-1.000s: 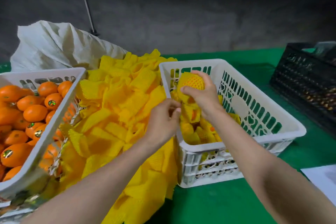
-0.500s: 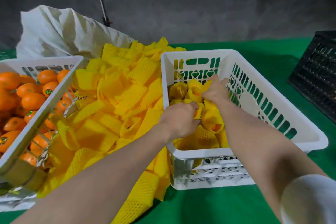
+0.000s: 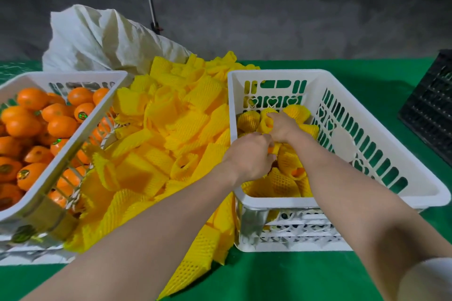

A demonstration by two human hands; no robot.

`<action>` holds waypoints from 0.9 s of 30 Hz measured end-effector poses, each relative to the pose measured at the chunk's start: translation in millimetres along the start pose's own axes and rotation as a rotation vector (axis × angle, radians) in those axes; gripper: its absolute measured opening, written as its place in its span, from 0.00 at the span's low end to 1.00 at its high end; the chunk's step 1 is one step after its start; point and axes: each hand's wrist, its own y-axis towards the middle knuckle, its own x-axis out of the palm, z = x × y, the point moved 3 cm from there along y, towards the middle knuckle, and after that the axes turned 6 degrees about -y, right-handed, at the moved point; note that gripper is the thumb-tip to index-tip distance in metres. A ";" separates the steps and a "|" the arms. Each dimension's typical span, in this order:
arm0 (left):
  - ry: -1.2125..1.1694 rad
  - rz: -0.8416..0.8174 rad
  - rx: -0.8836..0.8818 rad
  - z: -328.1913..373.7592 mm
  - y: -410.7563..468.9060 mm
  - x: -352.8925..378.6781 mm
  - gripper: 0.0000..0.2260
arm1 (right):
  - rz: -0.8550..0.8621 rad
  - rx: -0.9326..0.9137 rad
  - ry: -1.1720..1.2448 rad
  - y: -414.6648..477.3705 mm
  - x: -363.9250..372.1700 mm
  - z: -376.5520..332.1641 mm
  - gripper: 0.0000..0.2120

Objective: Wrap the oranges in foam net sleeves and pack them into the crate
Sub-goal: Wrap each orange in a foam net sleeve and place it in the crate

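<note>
**Bench** (image 3: 281, 278), green-covered. Both forearms cross its near edge.

**Left hand** (image 3: 249, 156). Over the near-left corner of the packing crate (image 3: 276, 204), fingers curled down among the fruit. The fingertips are hidden, so what they pinch cannot be told.

**Wrapped oranges** (image 3: 276, 183). Clustered along the crate's left side.

**Right hand** (image 3: 281, 126). Further in, fingers curled round a sleeved orange (image 3: 265, 121) near the far wall.

**Handling note.** Seat this fruit snug against its neighbours before letting go. Use light pressure, since the foam probably slides off easily.

**Foam net sleeves** (image 3: 181, 129). Loose heap at mid-bench, touching the crate's left wall.

**Loose oranges** (image 3: 31, 127). In the supply crate (image 3: 73, 75) at the left edge.

**White sack** (image 3: 97, 41). Far-left corner.

**Black crate** (image 3: 430, 110). Right edge.
</note>
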 end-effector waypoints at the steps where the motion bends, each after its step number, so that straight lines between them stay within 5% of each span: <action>1: -0.010 0.006 0.001 -0.7 0.2 -0.6 0.15 | 0.043 -0.044 0.030 -2.9 -4.3 -8.9 0.32; 9: -0.351 0.364 -0.081 -9.8 -23.5 -20.8 0.10 | 0.494 -0.258 0.445 -60.8 -58.1 -72.2 0.12; 13: -0.486 0.472 -0.161 -50.6 -54.6 -49.5 0.09 | 0.573 -0.385 0.618 -98.7 -69.5 -106.2 0.09; 20: -0.586 0.700 -0.355 -150.3 -113.4 -147.1 0.09 | 0.382 -0.628 0.645 -144.2 -41.6 -215.2 0.06; 27: -0.572 0.816 -0.390 -207.0 -186.1 -192.3 0.06 | 0.110 -0.555 0.217 -147.3 58.8 -292.7 0.07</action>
